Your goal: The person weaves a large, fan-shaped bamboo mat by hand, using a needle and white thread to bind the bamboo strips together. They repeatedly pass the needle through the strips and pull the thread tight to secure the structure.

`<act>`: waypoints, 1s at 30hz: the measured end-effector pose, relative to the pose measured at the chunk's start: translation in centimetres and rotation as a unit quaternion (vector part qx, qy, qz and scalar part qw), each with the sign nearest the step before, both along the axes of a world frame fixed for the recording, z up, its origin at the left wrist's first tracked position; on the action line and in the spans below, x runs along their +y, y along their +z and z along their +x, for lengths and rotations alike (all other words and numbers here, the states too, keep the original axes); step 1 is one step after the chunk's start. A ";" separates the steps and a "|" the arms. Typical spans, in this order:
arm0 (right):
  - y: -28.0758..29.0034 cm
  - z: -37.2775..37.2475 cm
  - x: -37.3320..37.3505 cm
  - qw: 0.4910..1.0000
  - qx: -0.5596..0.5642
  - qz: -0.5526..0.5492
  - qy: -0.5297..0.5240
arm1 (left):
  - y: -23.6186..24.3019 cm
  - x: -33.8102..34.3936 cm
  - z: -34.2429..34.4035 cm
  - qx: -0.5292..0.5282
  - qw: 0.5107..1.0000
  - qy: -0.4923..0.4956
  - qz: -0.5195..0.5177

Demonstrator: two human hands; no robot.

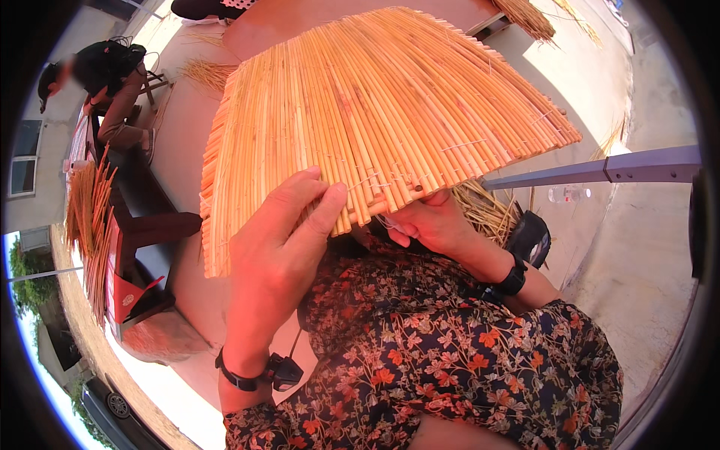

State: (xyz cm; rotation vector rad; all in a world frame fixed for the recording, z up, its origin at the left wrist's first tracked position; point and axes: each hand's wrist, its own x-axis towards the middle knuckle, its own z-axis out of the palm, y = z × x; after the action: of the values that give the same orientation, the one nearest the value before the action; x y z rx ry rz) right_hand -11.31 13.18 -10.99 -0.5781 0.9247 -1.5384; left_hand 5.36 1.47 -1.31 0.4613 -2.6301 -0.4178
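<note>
I see the mat (375,97), a broad sheet of thin tan stalks set side by side, held up over the lap, its near edge just in front of the flowered shirt (465,352). My left hand (277,229) is on that edge at its left part, fingers (328,208) closed on it, gripping the stalks. My right hand (439,225) is just under the edge, farther right, fingers curled; their tips are partly hidden, so I can't tell what they grip. Short white stitches (463,145) cross the stalks near the edge. I have a dark band on each wrist.

To the right I get loose straw (480,214), a grey pole (585,175) and a clear bottle (568,195) on the floor. On the left, orange stalks (88,210) lie by a dark surface (146,196), and beyond it another person (111,75) leans forward.
</note>
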 end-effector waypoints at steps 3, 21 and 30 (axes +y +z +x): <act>0.6 -0.2 0.3 1.000 0.002 0.024 0.017 | 0.3 0.1 0.2 -0.010 1.000 -0.003 0.008; 0.9 -2.2 2.3 0.908 0.162 0.144 0.360 | 1.4 0.8 1.1 -0.007 1.000 -0.006 0.029; 2.9 -2.5 2.6 0.935 0.135 0.027 0.326 | 0.7 0.8 2.0 -0.017 0.998 0.006 -0.067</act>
State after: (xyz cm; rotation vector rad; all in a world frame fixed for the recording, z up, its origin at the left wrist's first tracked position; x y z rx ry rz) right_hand -13.85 15.82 -8.09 -0.9614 0.8577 -0.8447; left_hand 7.39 2.25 -0.65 0.4443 -2.6651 -0.2301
